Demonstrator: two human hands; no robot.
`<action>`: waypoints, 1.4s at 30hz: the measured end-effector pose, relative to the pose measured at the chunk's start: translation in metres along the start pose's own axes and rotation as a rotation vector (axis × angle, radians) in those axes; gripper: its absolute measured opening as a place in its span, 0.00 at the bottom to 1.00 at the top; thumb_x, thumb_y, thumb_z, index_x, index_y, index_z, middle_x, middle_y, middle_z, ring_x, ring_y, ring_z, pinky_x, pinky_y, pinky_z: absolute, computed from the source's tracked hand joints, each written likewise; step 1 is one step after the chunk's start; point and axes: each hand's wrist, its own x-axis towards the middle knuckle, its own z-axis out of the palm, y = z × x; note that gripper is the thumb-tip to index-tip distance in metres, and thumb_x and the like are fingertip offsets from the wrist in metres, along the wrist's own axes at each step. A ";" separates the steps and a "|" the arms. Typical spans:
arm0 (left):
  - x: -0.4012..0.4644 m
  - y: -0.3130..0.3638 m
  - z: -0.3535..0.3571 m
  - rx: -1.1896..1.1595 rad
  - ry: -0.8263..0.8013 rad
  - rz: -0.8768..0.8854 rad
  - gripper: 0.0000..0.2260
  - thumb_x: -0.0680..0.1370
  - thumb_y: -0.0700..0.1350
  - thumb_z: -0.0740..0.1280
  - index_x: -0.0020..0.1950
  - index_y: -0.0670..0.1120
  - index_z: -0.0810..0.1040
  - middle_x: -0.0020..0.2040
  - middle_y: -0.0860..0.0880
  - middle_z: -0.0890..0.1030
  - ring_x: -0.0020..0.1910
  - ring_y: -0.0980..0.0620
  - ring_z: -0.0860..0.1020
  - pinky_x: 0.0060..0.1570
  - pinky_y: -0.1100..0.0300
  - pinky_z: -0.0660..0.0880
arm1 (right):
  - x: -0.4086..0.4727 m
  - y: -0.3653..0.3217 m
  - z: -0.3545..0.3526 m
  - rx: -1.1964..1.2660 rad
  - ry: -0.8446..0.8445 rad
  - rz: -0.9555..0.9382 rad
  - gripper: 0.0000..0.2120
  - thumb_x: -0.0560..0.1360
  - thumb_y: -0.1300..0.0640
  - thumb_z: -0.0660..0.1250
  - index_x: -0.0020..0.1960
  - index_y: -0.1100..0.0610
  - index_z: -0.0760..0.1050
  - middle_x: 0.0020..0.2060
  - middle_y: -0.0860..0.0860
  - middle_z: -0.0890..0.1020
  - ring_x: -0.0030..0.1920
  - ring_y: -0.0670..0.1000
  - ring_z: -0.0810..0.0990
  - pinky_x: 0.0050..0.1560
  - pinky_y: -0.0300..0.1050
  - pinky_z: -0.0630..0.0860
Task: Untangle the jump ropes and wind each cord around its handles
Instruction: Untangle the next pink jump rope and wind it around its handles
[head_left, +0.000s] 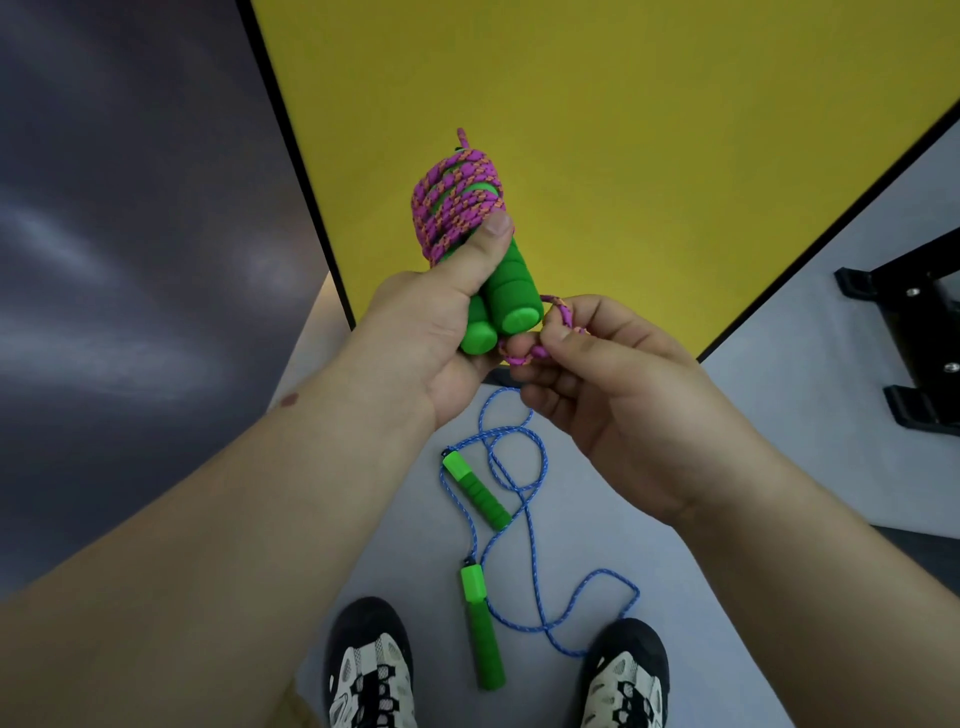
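My left hand (441, 332) grips the two green handles (511, 296) of the pink jump rope side by side, thumb pressed on the wound cord. The pink and orange cord (457, 202) is coiled around the upper part of the handles. My right hand (618, 395) pinches the loose end of that pink cord (563, 317) just below the handle butts. On the floor below lies the blue jump rope (519, 499), its cord in loose loops, with one green handle (475, 488) and a second green handle (480, 623) lying apart.
A yellow mat (623, 130) with a black edge covers the floor ahead. My two shoes (371, 670) stand on the pale floor either side of the blue rope. A black metal frame (914, 332) stands at the right. Dark wall on the left.
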 end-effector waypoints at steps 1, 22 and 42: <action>0.001 -0.002 -0.001 0.015 0.025 0.039 0.17 0.74 0.51 0.75 0.48 0.39 0.76 0.30 0.44 0.77 0.27 0.45 0.77 0.26 0.57 0.75 | 0.000 0.000 0.002 0.009 0.014 0.014 0.03 0.81 0.60 0.64 0.50 0.58 0.75 0.42 0.55 0.85 0.41 0.50 0.82 0.45 0.43 0.78; -0.007 -0.010 0.001 0.197 -0.109 0.153 0.15 0.78 0.38 0.69 0.63 0.43 0.69 0.46 0.44 0.79 0.39 0.47 0.80 0.38 0.51 0.80 | 0.012 -0.010 0.013 0.119 0.325 0.043 0.04 0.79 0.60 0.68 0.50 0.61 0.80 0.35 0.53 0.82 0.31 0.46 0.81 0.33 0.37 0.80; -0.002 0.017 -0.010 0.335 -0.259 0.176 0.17 0.76 0.43 0.73 0.64 0.43 0.77 0.53 0.39 0.84 0.49 0.41 0.83 0.50 0.39 0.81 | 0.012 0.005 -0.017 -0.519 0.053 -0.070 0.13 0.77 0.60 0.70 0.62 0.55 0.79 0.52 0.53 0.86 0.55 0.55 0.84 0.58 0.53 0.80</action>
